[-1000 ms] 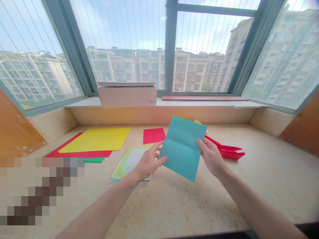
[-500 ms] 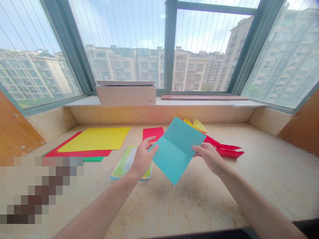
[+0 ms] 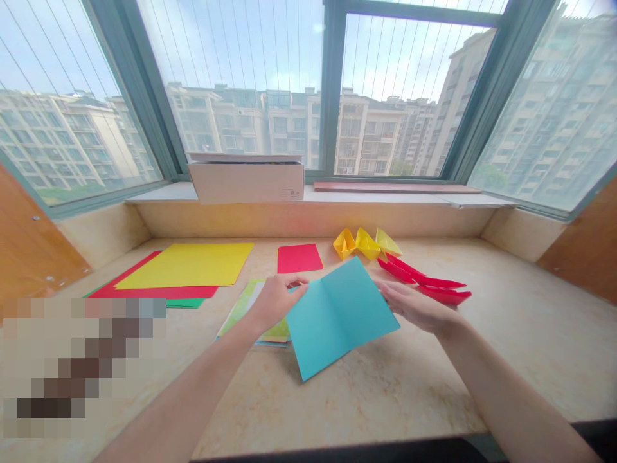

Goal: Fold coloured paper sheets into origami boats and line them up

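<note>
A square sheet of turquoise paper point(image 3: 337, 321) with one crease down its middle is tilted over the counter, its lowest corner towards me. My left hand point(image 3: 279, 299) pinches its upper left edge between thumb and fingers. At the right edge is my right hand point(image 3: 419, 305), fingers stretched out and close together, touching or just beside the paper; its thumb is hard to make out. Under my left wrist lies a green packet of paper point(image 3: 241, 308), partly covered. Folded yellow paper boats point(image 3: 367, 244) and long red folded paper pieces point(image 3: 436, 289) stand beyond and to the right.
A red paper square point(image 3: 299, 258) lies behind my left hand. Large yellow point(image 3: 187, 265), red and green sheets overlap at the left. A white box point(image 3: 248, 182) and a brown strip point(image 3: 395, 188) rest on the window ledge. The counter's front edge point(image 3: 337, 447) runs below.
The turquoise paper has turned and come lower and nearer, so its crease now runs more upright. My right hand's pinch has loosened into straighter fingers. More of the yellow boats shows.
</note>
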Demonstrator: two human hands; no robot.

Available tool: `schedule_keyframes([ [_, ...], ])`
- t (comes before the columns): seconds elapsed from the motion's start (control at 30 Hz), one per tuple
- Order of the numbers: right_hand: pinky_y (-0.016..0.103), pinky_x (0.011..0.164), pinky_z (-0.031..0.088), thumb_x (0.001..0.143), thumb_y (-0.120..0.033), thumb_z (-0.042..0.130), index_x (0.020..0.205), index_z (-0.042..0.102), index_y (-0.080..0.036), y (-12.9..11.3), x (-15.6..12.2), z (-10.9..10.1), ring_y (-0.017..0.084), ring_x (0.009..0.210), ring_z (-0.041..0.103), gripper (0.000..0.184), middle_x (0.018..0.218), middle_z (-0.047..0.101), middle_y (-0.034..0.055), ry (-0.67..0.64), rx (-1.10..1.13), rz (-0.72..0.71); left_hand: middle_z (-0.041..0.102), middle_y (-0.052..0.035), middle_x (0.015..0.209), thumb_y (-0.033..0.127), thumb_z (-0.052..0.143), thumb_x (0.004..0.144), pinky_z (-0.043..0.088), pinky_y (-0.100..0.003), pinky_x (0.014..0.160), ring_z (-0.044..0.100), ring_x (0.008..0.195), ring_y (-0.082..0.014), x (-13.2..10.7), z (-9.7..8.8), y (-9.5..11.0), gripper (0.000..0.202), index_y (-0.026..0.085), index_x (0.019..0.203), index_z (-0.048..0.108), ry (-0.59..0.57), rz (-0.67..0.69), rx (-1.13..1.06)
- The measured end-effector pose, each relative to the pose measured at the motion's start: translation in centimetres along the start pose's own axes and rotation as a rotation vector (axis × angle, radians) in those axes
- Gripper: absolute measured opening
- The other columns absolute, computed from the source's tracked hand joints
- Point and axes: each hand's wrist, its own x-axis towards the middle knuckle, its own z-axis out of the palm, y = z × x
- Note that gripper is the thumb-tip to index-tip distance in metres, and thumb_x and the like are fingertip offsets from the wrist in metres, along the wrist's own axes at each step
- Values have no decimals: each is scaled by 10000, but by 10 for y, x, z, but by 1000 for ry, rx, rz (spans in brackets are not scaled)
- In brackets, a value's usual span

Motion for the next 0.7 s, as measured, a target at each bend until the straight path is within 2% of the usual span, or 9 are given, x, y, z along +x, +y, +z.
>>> schedule_keyframes([
  [0.07, 402, 804, 541, 900, -550, 581, 1203, 716, -269, -1, 3, 3, 267, 943, 698, 436, 1020, 761, 75, -59, 42, 74, 786, -44, 839, 360, 699, 758, 521, -349, 805, 691, 828, -275, -2, 3, -1, 155, 254, 802, 802, -60, 28, -28],
  [0.17, 365, 756, 533, 860, -428, 647, 1161, 728, -254, -4, 6, 4, 240, 839, 694, 357, 898, 760, 51, -76, 76, 105, 786, -48, 902, 361, 665, 809, 526, -342, 806, 692, 873, -266, -3, 4, -5, 178, 261, 868, 800, -144, 115, 17],
  [0.23, 335, 706, 523, 807, -327, 686, 1125, 738, -233, -4, 7, 4, 219, 761, 679, 335, 809, 747, 32, -76, 65, 108, 778, -60, 936, 349, 636, 845, 525, -359, 838, 686, 908, -266, -1, 4, -9, 193, 256, 917, 789, -151, 189, 135],
  [0.33, 302, 650, 500, 785, -250, 659, 1082, 745, -207, 0, 12, 10, 194, 695, 656, 312, 736, 726, 16, -51, 46, 110, 741, -101, 1054, 258, 621, 852, 486, -441, 949, 646, 1028, -296, 1, 5, -13, 208, 237, 1007, 759, -130, 312, 401],
  [0.43, 285, 590, 478, 790, -222, 590, 1065, 741, -197, 11, 18, 21, 184, 650, 642, 315, 750, 731, 19, 33, 27, 92, 659, -150, 1243, 187, 578, 869, 426, -511, 1026, 578, 1169, -331, -1, 13, -10, 275, 200, 1108, 715, -172, 419, 584],
  [0.53, 292, 548, 477, 780, -217, 550, 1074, 731, -209, 24, 26, 32, 199, 634, 642, 346, 794, 743, 22, 178, -43, 51, 649, -187, 1238, 218, 530, 912, 414, -534, 1038, 573, 1181, -355, -9, 28, -4, 246, 161, 1058, 720, -290, 453, 639],
  [0.63, 322, 632, 523, 769, -194, 549, 1084, 722, -209, 32, 30, 36, 228, 751, 673, 359, 884, 750, 39, 287, -170, -27, 675, -193, 1188, 254, 528, 914, 450, -523, 1007, 612, 1137, -362, -16, 40, -5, 275, 156, 1086, 720, -425, 431, 587],
  [0.7, 345, 722, 540, 759, -168, 574, 1114, 701, -206, 34, 30, 35, 240, 851, 682, 379, 974, 745, 55, 286, -260, -64, 664, -187, 1243, 271, 537, 910, 453, -512, 1022, 610, 1169, -360, -19, 43, -9, 328, 162, 1173, 700, -460, 409, 488],
])
